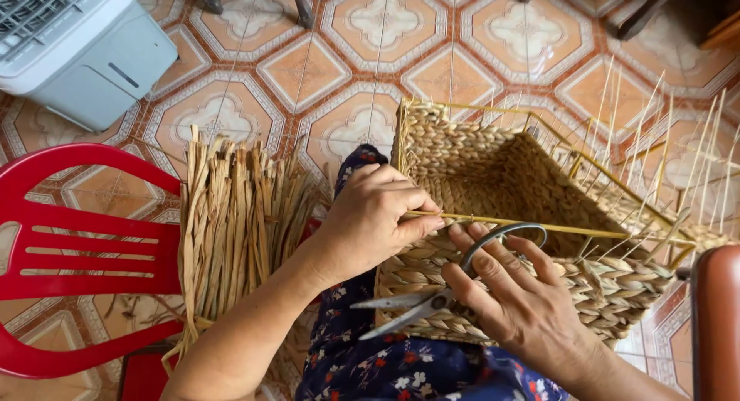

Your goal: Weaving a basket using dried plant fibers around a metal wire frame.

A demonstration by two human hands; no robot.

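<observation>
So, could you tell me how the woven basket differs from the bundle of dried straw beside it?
The woven basket is braided into tight rows on a yellow wire frame; the bundle of dried straw is loose, flat, unwoven strips. The basket rests on the person's lap under the left hand and the right hand with scissors; the bundle lies untouched. Both are the same tan fibre.

Left hand [370, 220] gripped the wire rim of the woven basket [493, 185]; right hand [516, 301] held scissors [432, 301], blades shut, against its braided wall. Dried reeds [235, 224] lay beside the red chair [77, 254].
</observation>
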